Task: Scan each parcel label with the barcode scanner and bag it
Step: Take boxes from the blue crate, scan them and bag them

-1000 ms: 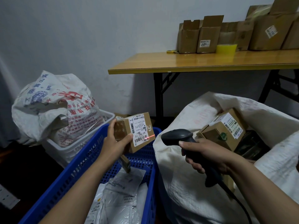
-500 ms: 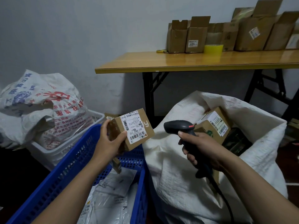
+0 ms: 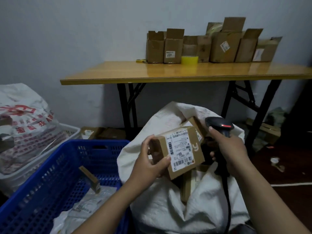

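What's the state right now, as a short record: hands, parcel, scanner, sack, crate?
left hand: grips the labelled parcel
right hand: grips the barcode scanner
parcel: label facing the camera, over the mouth of the white sack
sack: second box inside
blue crate: holds flat mailers

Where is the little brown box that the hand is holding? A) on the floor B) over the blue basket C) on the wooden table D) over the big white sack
D: the left hand holds the small box above the open white sack, to the right of the blue basket, not over it.
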